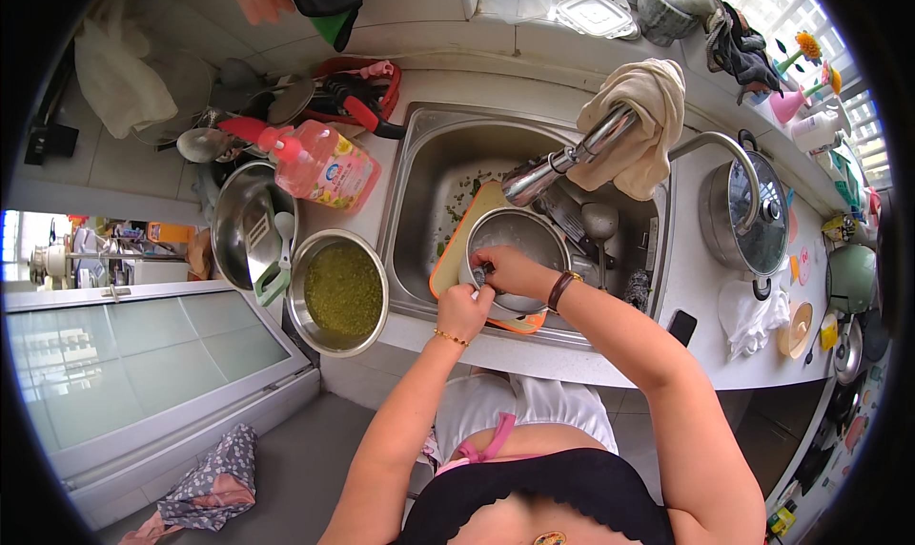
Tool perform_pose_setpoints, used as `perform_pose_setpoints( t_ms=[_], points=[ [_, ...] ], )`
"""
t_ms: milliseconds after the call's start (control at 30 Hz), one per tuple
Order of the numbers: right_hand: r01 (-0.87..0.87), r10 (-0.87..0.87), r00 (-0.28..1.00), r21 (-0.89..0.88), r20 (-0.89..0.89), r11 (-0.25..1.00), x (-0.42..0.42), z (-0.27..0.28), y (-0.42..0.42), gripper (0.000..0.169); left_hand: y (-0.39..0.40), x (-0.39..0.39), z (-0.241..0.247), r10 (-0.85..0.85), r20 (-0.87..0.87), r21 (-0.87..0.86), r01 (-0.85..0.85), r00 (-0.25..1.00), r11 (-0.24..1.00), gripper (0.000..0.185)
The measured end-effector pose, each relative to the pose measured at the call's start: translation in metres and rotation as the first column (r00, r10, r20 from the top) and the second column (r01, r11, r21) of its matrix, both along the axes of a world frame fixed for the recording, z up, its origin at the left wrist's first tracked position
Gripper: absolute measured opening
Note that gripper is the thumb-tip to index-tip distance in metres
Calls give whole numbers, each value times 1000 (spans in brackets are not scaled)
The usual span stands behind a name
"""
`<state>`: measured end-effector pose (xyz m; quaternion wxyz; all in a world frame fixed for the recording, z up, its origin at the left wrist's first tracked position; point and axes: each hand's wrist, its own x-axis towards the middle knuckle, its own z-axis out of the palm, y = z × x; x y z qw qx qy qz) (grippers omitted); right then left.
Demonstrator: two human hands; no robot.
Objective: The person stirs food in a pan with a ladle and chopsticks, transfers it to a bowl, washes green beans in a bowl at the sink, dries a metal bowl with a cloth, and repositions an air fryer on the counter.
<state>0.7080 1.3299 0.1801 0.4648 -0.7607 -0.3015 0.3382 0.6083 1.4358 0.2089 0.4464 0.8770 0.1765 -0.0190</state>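
A round metal bowl sits inside the stainless-steel sink, over a cutting board with an orange edge. My left hand grips the bowl's near-left rim. Inside that same rim, my right hand pinches a small dark grey piece against the wall; it looks like a scouring pad, though fingers cover much of it. Above the bowl hangs the chrome faucet head, with a beige cloth draped over its neck. A ladle and other utensils lie right of the bowl.
A steel bowl of greenish liquid stands at the counter's left edge, beside another steel bowl and a pink soap bottle. On the right are a lidded pot and a phone. Green bits litter the sink floor.
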Motion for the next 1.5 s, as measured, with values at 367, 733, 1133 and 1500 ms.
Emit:
perform_pose_setpoints(
  t_ms=[367,733,1133,1500],
  points=[
    [-255,452,239,-393,860,883,55,-28,-3,10,5,14,5,19,-28,54,-18,999,998,41],
    [-415,616,762,-579,201,702,27,-5,-42,16,4,25,-8,137,-30,167,-130,990,977,40],
    [547,-497,826,-160,267,822,32,-47,25,20,2,21,-17,22,-111,-94,-32,994,995,38],
    [-296,554,820,-724,142,624,37,20,-39,13,2,24,-20,84,71,90,-91,994,992,40]
  ],
)
